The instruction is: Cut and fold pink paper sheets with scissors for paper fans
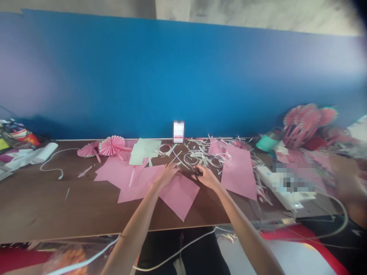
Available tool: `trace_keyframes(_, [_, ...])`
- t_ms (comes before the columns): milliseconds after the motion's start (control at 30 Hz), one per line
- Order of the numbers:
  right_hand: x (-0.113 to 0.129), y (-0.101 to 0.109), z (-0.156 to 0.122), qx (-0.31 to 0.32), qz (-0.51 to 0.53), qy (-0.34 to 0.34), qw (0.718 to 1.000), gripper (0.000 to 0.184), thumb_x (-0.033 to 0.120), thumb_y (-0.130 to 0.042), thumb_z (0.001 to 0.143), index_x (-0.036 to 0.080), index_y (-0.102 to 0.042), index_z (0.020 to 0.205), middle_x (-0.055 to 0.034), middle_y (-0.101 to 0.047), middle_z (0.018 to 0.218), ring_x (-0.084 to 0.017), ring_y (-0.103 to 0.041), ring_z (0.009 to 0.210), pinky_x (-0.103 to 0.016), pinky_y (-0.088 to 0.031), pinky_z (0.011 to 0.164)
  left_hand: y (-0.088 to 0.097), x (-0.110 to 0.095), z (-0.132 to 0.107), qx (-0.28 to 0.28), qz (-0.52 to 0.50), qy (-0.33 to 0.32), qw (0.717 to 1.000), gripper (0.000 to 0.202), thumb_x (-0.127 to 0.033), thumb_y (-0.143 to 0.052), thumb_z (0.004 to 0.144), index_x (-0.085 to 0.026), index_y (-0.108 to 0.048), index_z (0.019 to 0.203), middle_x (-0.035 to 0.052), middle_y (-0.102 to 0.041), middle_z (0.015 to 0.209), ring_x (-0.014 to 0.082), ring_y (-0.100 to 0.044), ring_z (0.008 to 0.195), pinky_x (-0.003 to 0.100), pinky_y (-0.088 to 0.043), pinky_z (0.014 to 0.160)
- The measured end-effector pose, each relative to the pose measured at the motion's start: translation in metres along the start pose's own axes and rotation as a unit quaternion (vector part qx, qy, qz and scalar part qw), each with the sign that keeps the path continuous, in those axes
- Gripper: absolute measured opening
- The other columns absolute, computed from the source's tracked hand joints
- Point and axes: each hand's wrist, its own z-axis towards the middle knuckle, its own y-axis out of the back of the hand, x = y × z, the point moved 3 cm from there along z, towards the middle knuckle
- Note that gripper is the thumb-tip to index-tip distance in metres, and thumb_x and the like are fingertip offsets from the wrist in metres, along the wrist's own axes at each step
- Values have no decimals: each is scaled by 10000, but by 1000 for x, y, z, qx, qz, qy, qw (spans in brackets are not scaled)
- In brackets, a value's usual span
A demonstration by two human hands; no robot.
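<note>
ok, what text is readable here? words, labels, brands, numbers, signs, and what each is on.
None legible.
Phone screen: pixelated, unreadable.
White power strip: partly pixelated, nothing readable.
Black clothing, far right: small pale mark, too blurred to tell whether it's lettering.
Red and yellow items, far left: too blurred to read.
Pink sheets: no print visible.

A small dark object [197, 172] in the right hand's [206, 177] grip is mostly hidden, its shape unclear. The left hand [169, 172] covers part of a flat pink paper sheet [180, 194]. Both bare forearms [134, 225] leave at the bottom edge. The upright rectangular phone [178, 132] is too pixelated to read; pixels also mask part of a long white plastic device [268, 181]. At right, another person's arm [348, 183] is blurred.
</note>
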Motion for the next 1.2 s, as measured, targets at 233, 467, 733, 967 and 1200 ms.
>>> trace_keyframes(233, [-9,-14,-3,62,157,-60,984,423,287,-683,654,163,-599,1049,-26,-670,820,-169,-624,731,-257,-476,649,-1,-2,0,-23,24,4,999,152,-343,-544,868,-206,-609,880,45,-545,1010,215,-450,1002,371,-351,884])
trace_keyframes(467, [6,-22,7,87,122,-65,986,406,206,-686,596,162,-608,993,20,-637,701,-127,-567,605,-210,-425,544,-2,1,0,-29,-3,23,999,168,-347,-570,851,-209,-595,945,43,-555,1035,207,-459,1002,359,-348,900])
trace_keyframes(733, [17,-24,6,85,54,49,994,478,142,-525,675,196,-583,1147,-1,-665,792,-138,-601,690,-210,-444,609,0,7,-4,-49,31,-10,998,175,-331,-524,879,-237,-653,950,44,-561,1089,224,-449,1017,378,-366,886])
trace_keyframes(967, [11,-9,4,68,-54,73,993,416,189,-541,713,186,-628,1120,-35,-683,887,-161,-611,761,-245,-454,705,-3,8,1,-42,-92,-34,994,206,-240,-457,902,-189,-654,934,48,-632,967,192,-545,921,320,-422,848])
trace_keyframes(1200, [6,25,3,112,-267,54,956,331,265,-593,725,277,-670,1046,-15,-698,923,-199,-619,835,-253,-415,709,7,1,-3,-46,-137,-24,989,166,-215,-474,884,-180,-636,897,58,-629,918,191,-555,893,307,-427,808])
